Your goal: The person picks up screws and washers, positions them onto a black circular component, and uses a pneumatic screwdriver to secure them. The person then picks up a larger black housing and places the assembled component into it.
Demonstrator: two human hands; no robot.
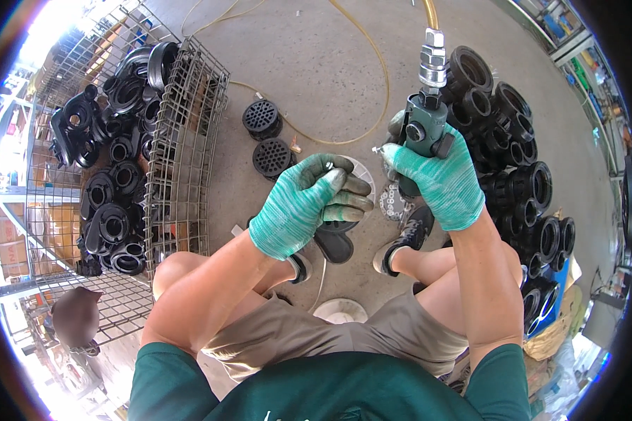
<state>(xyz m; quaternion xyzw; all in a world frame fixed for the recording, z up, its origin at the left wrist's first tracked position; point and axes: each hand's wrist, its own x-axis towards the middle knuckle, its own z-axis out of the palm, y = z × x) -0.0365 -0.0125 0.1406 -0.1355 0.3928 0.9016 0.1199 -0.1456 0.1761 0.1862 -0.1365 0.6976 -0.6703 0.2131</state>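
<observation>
My left hand [309, 196], in a green-and-white knitted glove, pinches a small shiny metal piece [328, 166] between thumb and fingers; its exact kind is too small to tell. My right hand [439, 172], gloved alike, is wrapped round a dark grey air tool [424, 126]. A metal coupling [433, 59] joins the tool to a yellowish air hose [430, 12]. By the right thumb shows a small silvery tip [377, 149]. Below my left hand, a black rounded part [336, 245] is partly hidden. Under the right hand sits a dish of small pale metal pieces [395, 203].
At the left stands a wire cage [189, 119] filled with black moulded parts [116, 189]. Two round black grilles [262, 119] lie on the concrete floor near a looping hose [383, 77]. Black ring-ended fittings [534, 182] are piled at the right. A person [76, 317] is at lower left.
</observation>
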